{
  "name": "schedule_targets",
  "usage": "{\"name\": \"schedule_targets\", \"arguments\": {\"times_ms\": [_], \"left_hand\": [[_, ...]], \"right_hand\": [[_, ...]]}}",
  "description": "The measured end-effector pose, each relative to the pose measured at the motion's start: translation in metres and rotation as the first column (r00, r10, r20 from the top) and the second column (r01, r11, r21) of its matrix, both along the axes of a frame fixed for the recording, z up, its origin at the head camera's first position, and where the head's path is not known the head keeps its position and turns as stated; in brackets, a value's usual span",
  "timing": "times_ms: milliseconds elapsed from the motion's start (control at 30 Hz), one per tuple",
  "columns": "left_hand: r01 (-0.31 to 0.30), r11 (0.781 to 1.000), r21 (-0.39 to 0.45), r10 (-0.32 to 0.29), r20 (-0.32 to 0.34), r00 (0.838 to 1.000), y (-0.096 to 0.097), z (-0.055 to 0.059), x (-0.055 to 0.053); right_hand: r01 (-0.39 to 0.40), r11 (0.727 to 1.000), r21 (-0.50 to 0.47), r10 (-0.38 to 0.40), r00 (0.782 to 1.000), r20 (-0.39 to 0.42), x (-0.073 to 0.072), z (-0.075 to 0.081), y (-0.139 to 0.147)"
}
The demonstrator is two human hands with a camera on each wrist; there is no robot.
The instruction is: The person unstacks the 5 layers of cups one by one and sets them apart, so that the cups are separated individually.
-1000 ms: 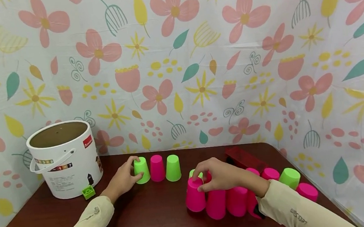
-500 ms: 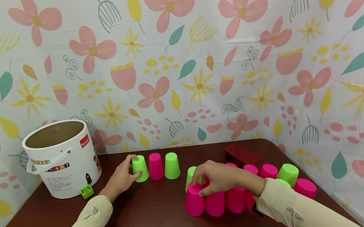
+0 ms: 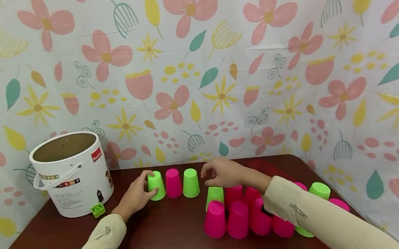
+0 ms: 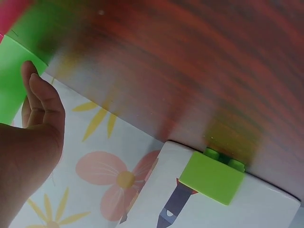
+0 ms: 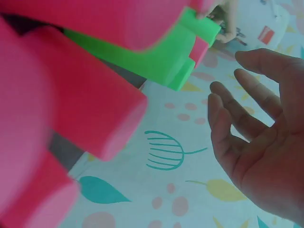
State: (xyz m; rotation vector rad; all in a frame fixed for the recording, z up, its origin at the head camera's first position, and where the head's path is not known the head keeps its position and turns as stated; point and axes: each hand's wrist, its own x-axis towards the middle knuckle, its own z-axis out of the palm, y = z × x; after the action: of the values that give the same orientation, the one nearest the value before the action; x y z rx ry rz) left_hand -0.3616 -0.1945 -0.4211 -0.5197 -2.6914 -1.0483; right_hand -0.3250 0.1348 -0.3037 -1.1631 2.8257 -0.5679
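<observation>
At the left end of a short row, my left hand holds an upside-down green cup between fingers and thumb. A pink cup and another green cup complete the row. My right hand hovers over the cups on the right, its fingers loosely bent and holding nothing, as the right wrist view also shows. Below it stand a green cup and a front line of upside-down pink cups. My right forearm hides part of this group.
A white bucket with a handle stands at the back left. Against its base lies a green toy block. A translucent red object lies behind the right-hand cups, near the table's back edge. A patterned cloth hangs behind.
My right hand has let go of the front-left pink cup and moved up and back, over the cups behind. My left hand stays on its green cup.
</observation>
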Motion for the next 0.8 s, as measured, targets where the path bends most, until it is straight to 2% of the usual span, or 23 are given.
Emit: {"name": "schedule_targets", "arguments": {"times_ms": [100,300,467,600,800], "left_hand": [[-0.002,1.000,0.005,0.002,-0.003,1.000,0.000,-0.002,-0.001],[-0.001,1.000,0.010,0.001,-0.015,1.000,0.003,-0.006,-0.004],[-0.019,1.000,-0.008,0.019,-0.009,1.000,0.004,-0.006,-0.007],[-0.012,1.000,0.004,0.012,0.007,1.000,0.004,-0.004,-0.005],[-0.032,0.999,-0.001,0.032,0.002,0.999,0.000,-0.004,-0.004]], "right_hand": [[-0.018,0.999,0.038,0.016,0.999,0.031,-0.018,0.001,-0.013],[-0.050,0.993,0.103,0.034,0.989,0.144,-0.049,0.000,-0.028],[-0.030,0.991,0.134,0.008,0.987,0.160,-0.070,-0.008,-0.031],[-0.011,0.991,0.130,-0.014,0.981,0.193,-0.083,-0.014,-0.031],[-0.048,0.997,0.068,0.033,0.976,0.214,-0.092,-0.020,-0.035]]}}
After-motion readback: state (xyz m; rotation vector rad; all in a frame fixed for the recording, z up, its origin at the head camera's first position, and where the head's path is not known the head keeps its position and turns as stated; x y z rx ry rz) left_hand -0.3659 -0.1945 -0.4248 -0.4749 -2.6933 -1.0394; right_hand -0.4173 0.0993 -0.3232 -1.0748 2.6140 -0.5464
